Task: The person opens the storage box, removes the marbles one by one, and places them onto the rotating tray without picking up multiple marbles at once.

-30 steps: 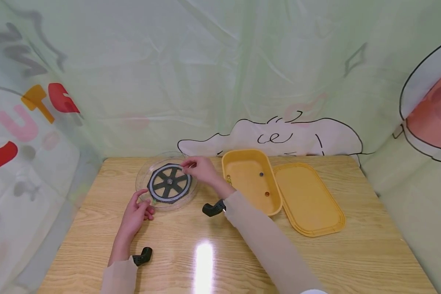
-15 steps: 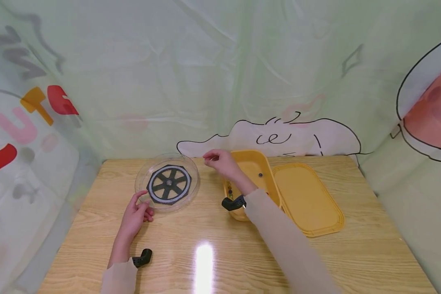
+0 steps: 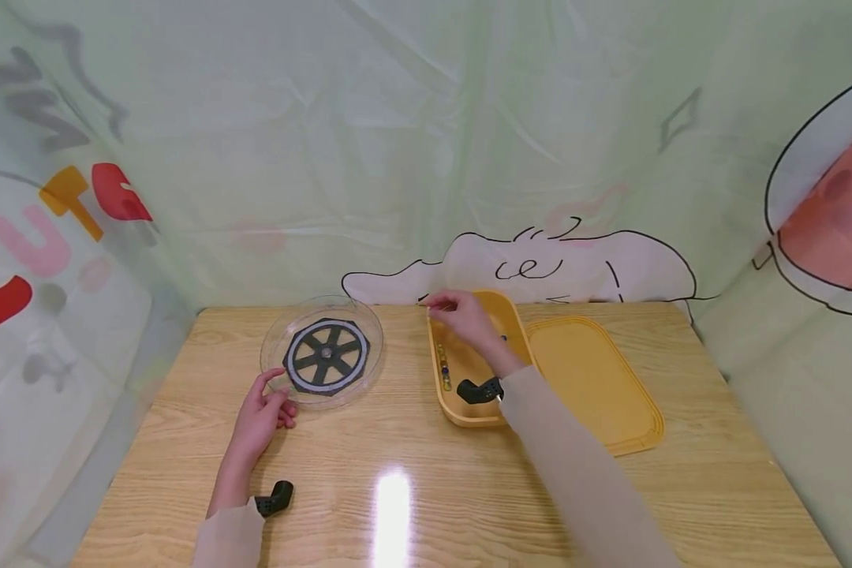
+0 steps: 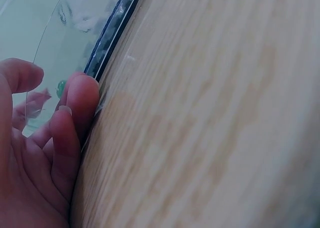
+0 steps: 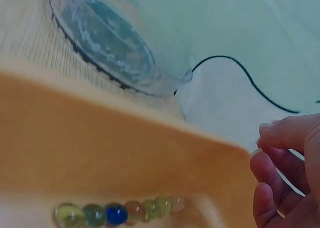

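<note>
My left hand (image 3: 259, 414) rests at the near-left rim of a clear round dish (image 3: 376, 363), fingertips touching its edge. The dish has a dark wheel-shaped pattern with several spokes and a pale ring. In the left wrist view a green marble (image 4: 61, 88) shows through the dish wall, just beyond the fingers. My right hand (image 3: 465, 319) hovers over the left rim of a yellow box (image 3: 468, 418). Its thumb and fingers are loosely bent, with nothing visible between them. Inside the box, several glass marbles (image 5: 116, 214) lie in a row along the left wall.
A flat yellow lid (image 3: 603, 386) lies to the right of the box. Another dark marble (image 3: 504, 338) sits in the box, partly beside the right hand. Behind the wooden table (image 3: 341, 473) hangs a pale printed curtain (image 3: 291, 158).
My right hand has moved right, from above the dish's right rim to over the box's left wall. The row of marbles is now uncovered. My left hand has stayed at the dish.
</note>
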A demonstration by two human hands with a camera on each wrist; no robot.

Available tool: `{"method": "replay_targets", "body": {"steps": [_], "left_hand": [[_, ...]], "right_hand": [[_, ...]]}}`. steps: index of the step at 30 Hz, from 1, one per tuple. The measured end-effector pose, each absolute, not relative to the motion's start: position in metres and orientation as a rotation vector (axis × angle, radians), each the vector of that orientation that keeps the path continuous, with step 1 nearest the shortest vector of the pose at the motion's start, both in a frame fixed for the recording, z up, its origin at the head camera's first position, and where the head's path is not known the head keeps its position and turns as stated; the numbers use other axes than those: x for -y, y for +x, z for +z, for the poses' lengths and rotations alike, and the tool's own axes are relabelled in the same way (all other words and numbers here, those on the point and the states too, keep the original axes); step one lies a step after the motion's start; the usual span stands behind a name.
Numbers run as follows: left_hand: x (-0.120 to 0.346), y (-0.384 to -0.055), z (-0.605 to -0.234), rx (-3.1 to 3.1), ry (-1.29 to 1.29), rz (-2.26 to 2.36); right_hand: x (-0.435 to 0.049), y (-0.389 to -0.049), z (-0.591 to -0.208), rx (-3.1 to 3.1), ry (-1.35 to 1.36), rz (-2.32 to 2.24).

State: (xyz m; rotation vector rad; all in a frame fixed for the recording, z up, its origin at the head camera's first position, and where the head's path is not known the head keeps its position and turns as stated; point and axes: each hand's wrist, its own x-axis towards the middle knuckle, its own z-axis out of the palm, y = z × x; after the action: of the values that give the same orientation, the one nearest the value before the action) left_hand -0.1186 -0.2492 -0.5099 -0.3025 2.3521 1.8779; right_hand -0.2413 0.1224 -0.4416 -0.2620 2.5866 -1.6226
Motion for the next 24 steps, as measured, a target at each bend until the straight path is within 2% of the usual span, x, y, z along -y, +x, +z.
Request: {"method": "replay_targets", "body": {"steps": [6, 24], "left_hand": [[0.249, -0.118, -0.510, -2.366, -0.292, 1.881], [0.248, -0.117, -0.512, -2.385, -0.286, 1.889]], "right_hand": [[-0.132, -0.242, -0.451, -2.600, -0.174, -1.559], [-0.141, -0.245, -0.475, -2.533, -0.273, -1.400]]}}
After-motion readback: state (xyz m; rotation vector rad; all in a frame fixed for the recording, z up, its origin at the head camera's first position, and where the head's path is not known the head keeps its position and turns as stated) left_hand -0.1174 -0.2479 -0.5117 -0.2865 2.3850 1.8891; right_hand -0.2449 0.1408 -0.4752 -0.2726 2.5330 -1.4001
